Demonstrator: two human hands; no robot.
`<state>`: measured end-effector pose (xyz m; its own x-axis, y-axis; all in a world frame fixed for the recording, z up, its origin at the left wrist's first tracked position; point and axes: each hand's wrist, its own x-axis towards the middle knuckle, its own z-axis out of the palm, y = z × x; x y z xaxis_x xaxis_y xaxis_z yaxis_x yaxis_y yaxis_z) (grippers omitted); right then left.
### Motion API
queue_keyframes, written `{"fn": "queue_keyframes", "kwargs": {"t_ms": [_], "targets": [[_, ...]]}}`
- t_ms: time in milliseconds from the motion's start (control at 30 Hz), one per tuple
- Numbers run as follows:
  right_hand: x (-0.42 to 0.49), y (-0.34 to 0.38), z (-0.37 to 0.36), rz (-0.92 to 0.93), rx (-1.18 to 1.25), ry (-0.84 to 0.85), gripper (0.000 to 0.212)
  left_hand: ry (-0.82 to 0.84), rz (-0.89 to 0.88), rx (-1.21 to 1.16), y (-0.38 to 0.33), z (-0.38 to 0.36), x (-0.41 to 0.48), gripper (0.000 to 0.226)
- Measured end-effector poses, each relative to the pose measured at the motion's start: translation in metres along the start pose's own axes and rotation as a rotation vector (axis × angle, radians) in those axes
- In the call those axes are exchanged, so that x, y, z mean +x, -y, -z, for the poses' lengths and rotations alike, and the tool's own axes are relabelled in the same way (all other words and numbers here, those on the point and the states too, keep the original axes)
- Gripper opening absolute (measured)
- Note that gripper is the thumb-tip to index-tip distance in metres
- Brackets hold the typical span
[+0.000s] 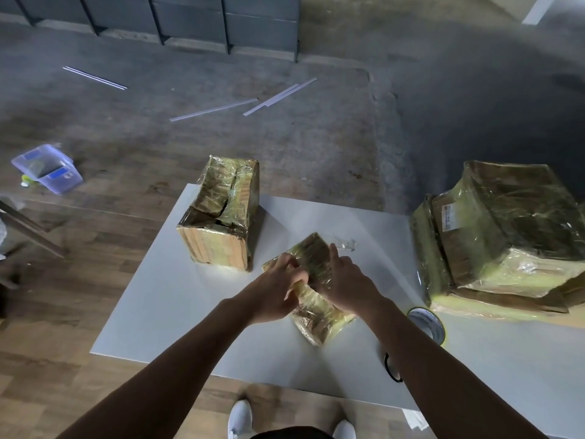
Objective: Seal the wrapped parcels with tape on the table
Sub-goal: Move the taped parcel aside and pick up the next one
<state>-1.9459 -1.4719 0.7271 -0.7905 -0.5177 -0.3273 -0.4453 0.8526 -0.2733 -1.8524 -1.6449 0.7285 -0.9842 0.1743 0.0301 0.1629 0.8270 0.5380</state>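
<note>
A: Parcels, biggest first?
B: Large parcel (506,236) at the right edge of the table (177,280), film-wrapped, running out of view. Medium parcel (221,217) stands at the far left of the table, its top flaps crumpled under the film. Small parcel (316,318) lies tilted in the middle, near the medium one but apart from it.

A: Hands?
B: Both are on the small parcel. Left hand (278,286) has its fingers curled and pinches the wrap on the left side. Right hand (345,280) grips it from the right with one finger pointing away. A loose bit of clear film (345,243) sticks out just past that finger.

A: Tape?
B: Tape roll (427,321) lies on the table between the small and large parcels, just beside the right forearm, which covers its left rim.

A: Anything else blocking?
B: The same forearm hides part of a black ring (391,365) near the table's front edge. Can't tell what it is.

A: Surface and room?
B: White tabletop on a wood floor that turns to bare concrete further back. Dark shelving (190,17) along the far wall, white strips (215,109) scattered on the concrete, clear plastic tub (47,169) on the floor at left. White shoes (240,416) at the bottom.
</note>
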Motion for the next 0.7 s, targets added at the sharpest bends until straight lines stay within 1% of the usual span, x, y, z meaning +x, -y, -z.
{"fn": "queue_keyframes", "kwargs": {"t_ms": [67,100,167,200,267,333,400,467,567,633,700], "targets": [[0.004,0.009,0.003,-0.009,-0.135,0.001,0.101,-0.013,0.006,0.015,-0.002,-0.001,-0.004,0.025],[0.006,0.015,0.005,-0.007,-0.214,-0.014,0.098,-0.022,0.010,0.020,-0.003,-0.001,-0.006,0.024],[0.010,0.026,0.011,0.008,-0.261,-0.015,0.087,-0.045,0.023,0.008,-0.003,-0.003,-0.010,0.023],[0.012,0.029,0.015,0.031,-0.245,0.007,0.084,-0.058,0.029,-0.007,-0.003,-0.003,-0.012,0.024],[0.013,0.031,0.024,0.083,-0.167,0.067,0.083,-0.087,0.029,-0.033,-0.003,-0.005,-0.016,0.027],[0.012,0.027,0.033,0.116,-0.071,0.137,0.084,-0.109,0.032,-0.040,-0.003,-0.009,-0.020,0.024],[0.008,0.023,0.041,0.133,-0.013,0.210,0.078,-0.133,0.040,-0.046,-0.005,-0.013,-0.024,0.020],[0.004,0.023,0.047,0.143,0.036,0.241,0.075,-0.174,0.029,-0.055,-0.008,-0.015,-0.027,0.020],[-0.001,0.025,0.039,0.202,0.047,0.212,0.087,-0.188,0.023,-0.055,-0.013,-0.017,-0.030,0.024],[-0.002,0.021,0.030,0.230,0.096,0.168,0.085,-0.186,0.048,-0.036,-0.014,-0.019,-0.032,0.028],[-0.007,0.014,0.025,0.228,0.195,0.107,0.081,-0.190,0.050,-0.018,-0.014,-0.023,-0.034,0.036]]}}
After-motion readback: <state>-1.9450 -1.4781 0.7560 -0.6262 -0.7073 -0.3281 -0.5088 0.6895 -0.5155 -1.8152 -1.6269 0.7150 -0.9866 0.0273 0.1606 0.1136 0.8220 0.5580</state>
